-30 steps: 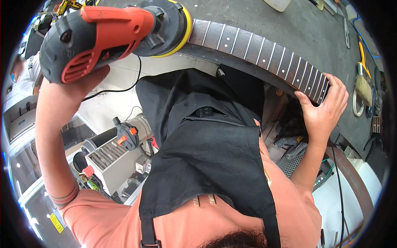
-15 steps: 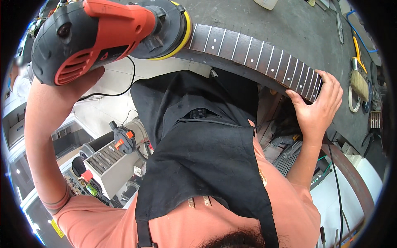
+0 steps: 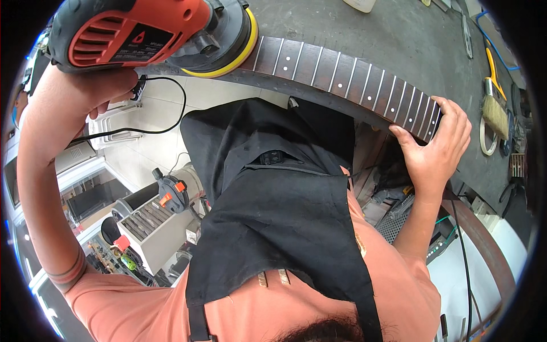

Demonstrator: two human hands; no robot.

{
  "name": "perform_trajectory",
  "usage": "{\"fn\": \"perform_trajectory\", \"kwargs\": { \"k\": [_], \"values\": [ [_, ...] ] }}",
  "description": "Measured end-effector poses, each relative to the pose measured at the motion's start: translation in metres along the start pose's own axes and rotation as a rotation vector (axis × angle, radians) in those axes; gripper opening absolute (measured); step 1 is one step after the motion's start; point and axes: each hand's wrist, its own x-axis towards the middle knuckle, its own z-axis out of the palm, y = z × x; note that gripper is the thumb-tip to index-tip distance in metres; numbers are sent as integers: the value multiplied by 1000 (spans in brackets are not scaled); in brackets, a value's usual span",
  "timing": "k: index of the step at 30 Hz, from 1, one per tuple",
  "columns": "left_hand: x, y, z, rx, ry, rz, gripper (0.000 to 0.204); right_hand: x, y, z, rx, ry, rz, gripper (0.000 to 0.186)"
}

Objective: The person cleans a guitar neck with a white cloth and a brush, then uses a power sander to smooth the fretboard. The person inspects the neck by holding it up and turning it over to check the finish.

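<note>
Dark grey is the counter (image 3: 393, 37), which spreads behind the work and to its right. Before it, a black apron (image 3: 273, 216) covers most of the person's front. The guitar neck (image 3: 316, 65), long and brown, lies along the near edge of the counter. Above its left part is a red and black sander (image 3: 142, 40); its yellow-edged disc (image 3: 250, 45) hides this part, and I cannot tell if its face presses on the wood. The left hand (image 3: 108, 88) is closed on the sander from below, with some fingers hidden. The right hand (image 3: 441, 139) is clamped on the right end of the neck, thumb at the near side and fingers across the far side. Farther right lie a yellow-handled brush (image 3: 494, 117) and, near its bristles, a white ring (image 3: 485, 141). Smallest are the white dots (image 3: 340, 85) along the neck.
</note>
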Motion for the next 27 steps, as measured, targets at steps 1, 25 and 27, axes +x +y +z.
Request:
{"fn": "perform_trajectory", "kwargs": {
  "k": [1, 25, 27],
  "values": [
    [1, -1, 0, 2, 0, -3, 46, 0, 0, 0, -1, 1, 2, 96],
    [3, 15, 3, -38, -35, -47, 43, -1, 1, 1, 12, 17, 1, 94],
    [2, 15, 2, -40, -34, -45, 43, -1, 1, 1, 7, 16, 2, 95]
  ]
}}
